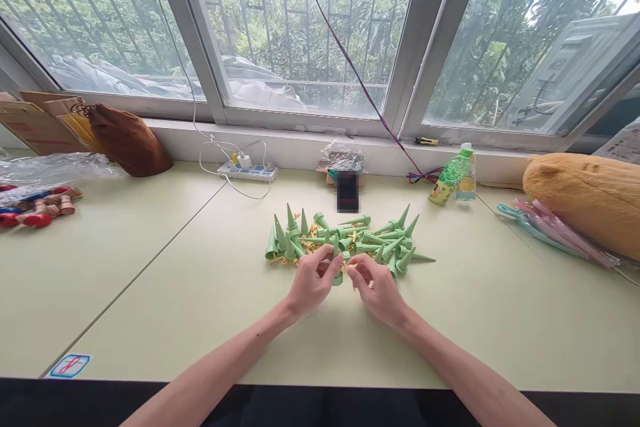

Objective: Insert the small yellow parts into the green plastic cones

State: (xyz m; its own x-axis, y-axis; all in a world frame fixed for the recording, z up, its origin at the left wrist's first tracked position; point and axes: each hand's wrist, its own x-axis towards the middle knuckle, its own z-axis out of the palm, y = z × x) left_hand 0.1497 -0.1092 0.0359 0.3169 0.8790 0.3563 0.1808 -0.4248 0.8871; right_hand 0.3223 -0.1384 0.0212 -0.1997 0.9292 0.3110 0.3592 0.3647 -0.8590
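Observation:
My left hand [311, 279] is closed around a green plastic watering spike [337, 245], which stands point up between thumb and fingers. Close beside it, my right hand [381, 288] pinches a small yellow valve piece [349, 267] near the spike's side. Whether the two pieces touch, I cannot tell. Just beyond both hands lies a loose pile of green spikes [395, 240], some upright and some on their sides. Small yellow pieces [286, 260] are scattered among them, partly hidden.
Behind the pile stands a dark, blurred-out object [347, 191]. A power strip [250, 171] with white cables lies by the window wall. At right are a green bottle [451, 175] and a brown plush [585, 200]. Red and blue wooden toys [40, 207] and a brown bag [129, 140] sit left.

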